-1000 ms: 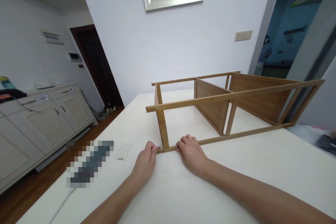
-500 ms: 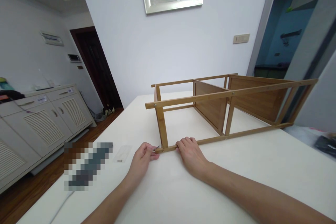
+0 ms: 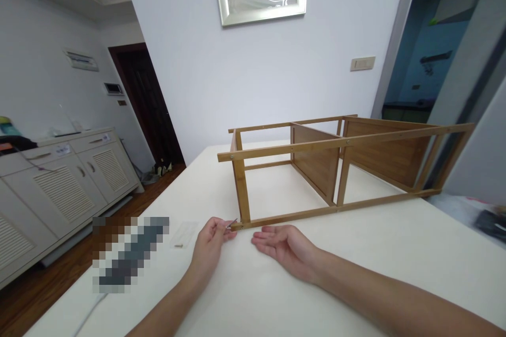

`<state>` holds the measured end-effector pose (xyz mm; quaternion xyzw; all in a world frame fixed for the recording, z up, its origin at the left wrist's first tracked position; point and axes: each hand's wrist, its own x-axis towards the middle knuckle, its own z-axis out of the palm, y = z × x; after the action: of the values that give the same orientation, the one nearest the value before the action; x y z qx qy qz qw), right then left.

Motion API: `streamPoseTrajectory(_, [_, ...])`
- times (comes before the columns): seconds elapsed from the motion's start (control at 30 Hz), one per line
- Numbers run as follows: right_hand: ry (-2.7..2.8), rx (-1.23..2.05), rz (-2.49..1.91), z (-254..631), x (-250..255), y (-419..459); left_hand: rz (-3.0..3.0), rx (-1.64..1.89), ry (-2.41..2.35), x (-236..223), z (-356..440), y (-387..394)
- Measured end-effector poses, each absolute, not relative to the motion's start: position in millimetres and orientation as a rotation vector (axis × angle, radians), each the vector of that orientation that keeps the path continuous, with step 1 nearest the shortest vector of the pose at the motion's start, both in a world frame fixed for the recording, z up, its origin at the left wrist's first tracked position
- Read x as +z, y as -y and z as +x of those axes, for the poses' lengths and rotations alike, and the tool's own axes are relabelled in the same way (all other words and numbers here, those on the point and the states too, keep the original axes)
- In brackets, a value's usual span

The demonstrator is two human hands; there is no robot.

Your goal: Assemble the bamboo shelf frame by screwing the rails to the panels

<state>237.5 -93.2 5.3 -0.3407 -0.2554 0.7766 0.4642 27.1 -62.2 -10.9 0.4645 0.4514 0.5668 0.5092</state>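
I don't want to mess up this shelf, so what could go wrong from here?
The small screw at the near end of the clear bag could get knocked away. The open right hand isn't gripping the wooden frame, so it might shift. The thin metal tool in the left hand could slip and scratch it.

Blocky blur hides the object (image 3: 132, 253) at the left, and the cable (image 3: 89, 311) beside it runs out of view at the near edge. The left hand (image 3: 211, 238) partly covers a thin piece (image 3: 232, 224), too small to identify. The mirror (image 3: 264, 17) is cut off at the top, the cabinet (image 3: 65, 184) at the left. A dark item (image 3: 490, 224) at the right is blurred and cut off.
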Motion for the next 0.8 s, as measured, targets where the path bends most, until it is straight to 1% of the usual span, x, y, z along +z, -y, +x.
streamPoseTrajectory(0.2, [0.564,2.016,-0.649,247.0,6.3,85.3,1.189,1.348,-1.090,-15.4,24.9,62.9])
streamPoseTrajectory(0.33, [0.560,2.002,-0.653,245.7,5.8,84.6,1.277,1.291,-1.155,-13.4,24.5,64.0])
streamPoseTrajectory(0.4, [0.562,1.992,-0.681,244.6,5.9,84.7,1.416,1.278,-1.258,-7.3,23.1,67.9])
streamPoseTrajectory(0.5, [0.562,1.978,-0.708,243.6,4.6,84.6,1.775,1.370,-1.498,3.5,19.9,77.7])
streamPoseTrajectory(0.57, [0.573,1.967,-0.711,243.4,3.2,84.3,2.024,1.370,-1.547,7.2,19.1,84.9])
streamPoseTrajectory(0.7, [0.616,1.963,-0.704,243.3,2.4,84.4,2.458,1.136,-1.243,1.3,22.6,95.0])
streamPoseTrajectory(0.8, [0.628,1.961,-0.708,243.2,3.9,85.5,2.676,1.041,-1.093,-6.8,25.8,97.7])
